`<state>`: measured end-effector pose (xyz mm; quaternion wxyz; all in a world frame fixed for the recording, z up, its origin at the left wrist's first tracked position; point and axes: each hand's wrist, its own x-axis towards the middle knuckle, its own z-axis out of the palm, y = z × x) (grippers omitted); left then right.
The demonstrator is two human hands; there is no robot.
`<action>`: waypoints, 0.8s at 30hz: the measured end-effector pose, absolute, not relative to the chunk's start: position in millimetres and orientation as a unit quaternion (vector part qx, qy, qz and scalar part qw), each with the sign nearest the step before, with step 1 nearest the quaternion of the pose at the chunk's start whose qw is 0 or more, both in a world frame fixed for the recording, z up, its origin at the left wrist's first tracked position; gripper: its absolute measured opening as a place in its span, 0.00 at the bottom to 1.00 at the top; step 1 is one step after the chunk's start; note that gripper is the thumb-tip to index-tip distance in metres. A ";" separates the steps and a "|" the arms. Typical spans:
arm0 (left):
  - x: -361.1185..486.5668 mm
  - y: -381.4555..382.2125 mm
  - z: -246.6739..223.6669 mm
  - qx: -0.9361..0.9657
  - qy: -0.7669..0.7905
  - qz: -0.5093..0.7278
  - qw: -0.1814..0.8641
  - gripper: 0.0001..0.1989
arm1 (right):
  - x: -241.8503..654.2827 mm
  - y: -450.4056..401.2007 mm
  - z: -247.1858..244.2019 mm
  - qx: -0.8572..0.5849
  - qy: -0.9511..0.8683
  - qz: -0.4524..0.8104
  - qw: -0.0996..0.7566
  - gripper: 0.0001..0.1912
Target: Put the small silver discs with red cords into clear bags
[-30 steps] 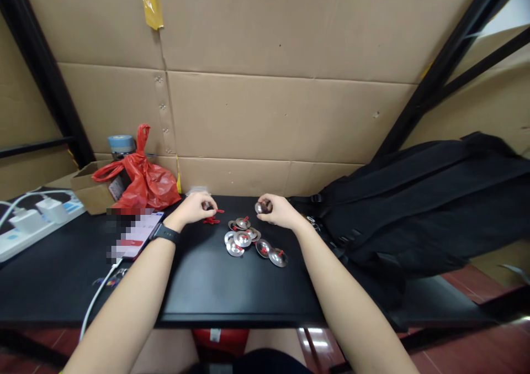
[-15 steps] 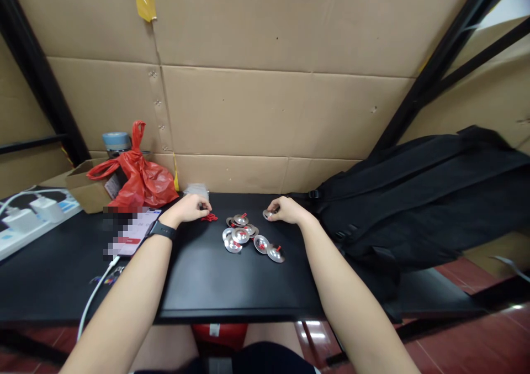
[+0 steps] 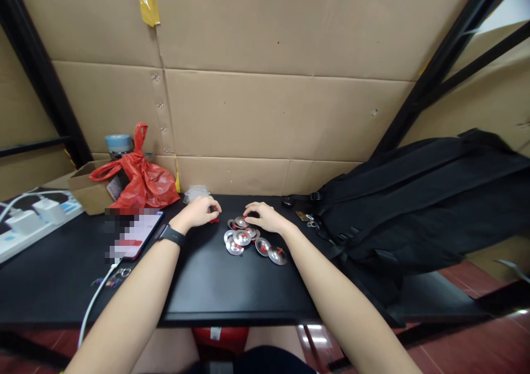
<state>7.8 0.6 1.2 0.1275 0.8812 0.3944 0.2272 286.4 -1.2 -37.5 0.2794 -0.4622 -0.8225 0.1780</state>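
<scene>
Several shiny metal discs with red loops (image 3: 242, 237) lie in an overlapping cluster on the black table (image 3: 232, 296). My right hand (image 3: 261, 217) is at the top of the cluster, its thumb and index finger closed on the red loop of a domed disc (image 3: 240, 222). My left hand (image 3: 203, 211), with a dark watch on the wrist, is left of the cluster. Its fingers are curled and pinched at a small bunch of red cord (image 3: 214, 220), which the thumb partly covers. Two discs (image 3: 277, 255) overlap at the lower right of the cluster.
A phone (image 3: 136, 236) with a white cable, keys (image 3: 120, 275), a red plastic bag (image 3: 147, 183), a small carton (image 3: 89, 189) and a power strip (image 3: 25, 230) are on the left. Clear plastic (image 3: 196, 193) lies behind my left hand. A black backpack (image 3: 426, 197) occupies the right, beside small metal items (image 3: 311, 221).
My right hand has moved left to the cluster; the disc it held to the right no longer shows there. My left hand has shifted slightly right, over the red cord. Small items beside the backpack are now uncovered.
</scene>
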 end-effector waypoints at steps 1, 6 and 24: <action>9.8 -0.5 1.2 0.882 0.391 0.225 0.135 0.09 | 282.4 -1.6 -38.2 -0.467 -0.826 0.168 0.267 0.05; 17.4 -5.6 1.6 0.887 0.376 0.231 0.134 0.08 | 278.0 -2.1 -35.4 -0.445 -0.821 0.189 0.303 0.03; 36.4 -15.8 4.3 0.860 0.336 0.363 0.124 0.06 | 236.8 -30.3 -19.5 -0.351 -0.645 0.433 0.523 0.14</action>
